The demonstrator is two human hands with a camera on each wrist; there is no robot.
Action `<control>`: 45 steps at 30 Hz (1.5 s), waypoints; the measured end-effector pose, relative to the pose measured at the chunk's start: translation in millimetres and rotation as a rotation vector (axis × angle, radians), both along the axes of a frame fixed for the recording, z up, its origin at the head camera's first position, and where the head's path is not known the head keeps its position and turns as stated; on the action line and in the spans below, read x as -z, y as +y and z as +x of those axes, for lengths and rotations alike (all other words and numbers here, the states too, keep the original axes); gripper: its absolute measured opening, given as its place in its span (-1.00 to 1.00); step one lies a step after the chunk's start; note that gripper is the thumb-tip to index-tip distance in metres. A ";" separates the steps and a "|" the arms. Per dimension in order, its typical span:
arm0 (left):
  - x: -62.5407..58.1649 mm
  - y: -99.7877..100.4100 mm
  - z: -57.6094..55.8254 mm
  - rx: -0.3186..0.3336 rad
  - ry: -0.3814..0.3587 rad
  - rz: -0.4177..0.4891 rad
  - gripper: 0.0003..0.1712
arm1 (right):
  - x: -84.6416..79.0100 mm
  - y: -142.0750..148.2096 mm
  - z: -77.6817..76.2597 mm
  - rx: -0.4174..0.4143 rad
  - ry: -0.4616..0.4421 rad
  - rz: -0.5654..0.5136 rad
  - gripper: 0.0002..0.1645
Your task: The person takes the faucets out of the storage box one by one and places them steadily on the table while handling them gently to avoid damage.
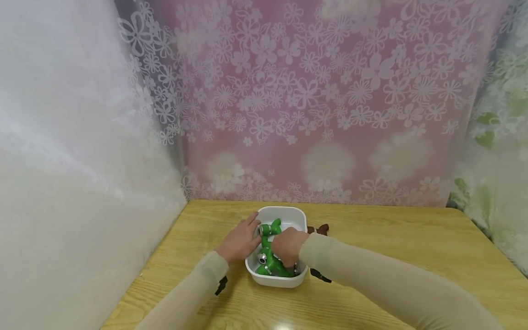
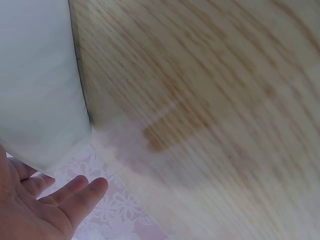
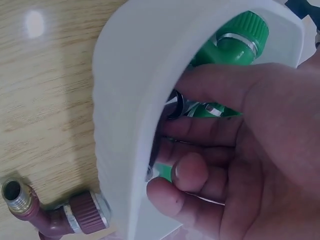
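A white plastic tub (image 1: pixel 277 281) holds several green pipe fittings (image 1: pixel 270 261) with metal rings and threaded ends. My left hand (image 1: pixel 240 240) lies along the tub's left side, fingers fairly straight; in the left wrist view the same hand (image 2: pixel 45 210) is beside the white wall. Down inside the tub is my right hand (image 1: pixel 290 245). Seen from the right wrist, its thumb and forefinger pinch a dark fitting with a shiny metal end (image 3: pixel 175 106), mostly hidden by the tub wall and fingers. Its other fingers are loosely curled.
A dark red pipe fitting (image 3: pixel 52 222) with a threaded metal end lies on the wooden table (image 1: pixel 392 256), just outside the tub's right side. Flowered cloth (image 1: pixel 313 114) hangs behind the table, with pale sheets on both sides.
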State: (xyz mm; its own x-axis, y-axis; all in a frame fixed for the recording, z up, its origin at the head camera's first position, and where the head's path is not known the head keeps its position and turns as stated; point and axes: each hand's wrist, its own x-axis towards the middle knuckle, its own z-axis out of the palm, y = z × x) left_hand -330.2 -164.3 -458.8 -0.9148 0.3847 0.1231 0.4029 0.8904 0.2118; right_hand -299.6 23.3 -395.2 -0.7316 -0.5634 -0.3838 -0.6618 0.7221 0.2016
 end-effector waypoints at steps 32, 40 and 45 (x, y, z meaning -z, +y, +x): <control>-3.1 1.6 1.5 0.010 0.005 0.008 -0.44 | -1.2 9.0 -5.7 -0.120 0.092 0.011 -0.82; -2.2 2.8 1.0 0.005 0.014 -0.006 -0.43 | -15.5 18.9 -10.8 -0.077 0.053 -0.011 -0.71; -1.0 2.9 2.3 -0.010 0.003 -0.010 -0.43 | -24.9 26.6 -12.0 -0.065 0.033 -0.090 -0.68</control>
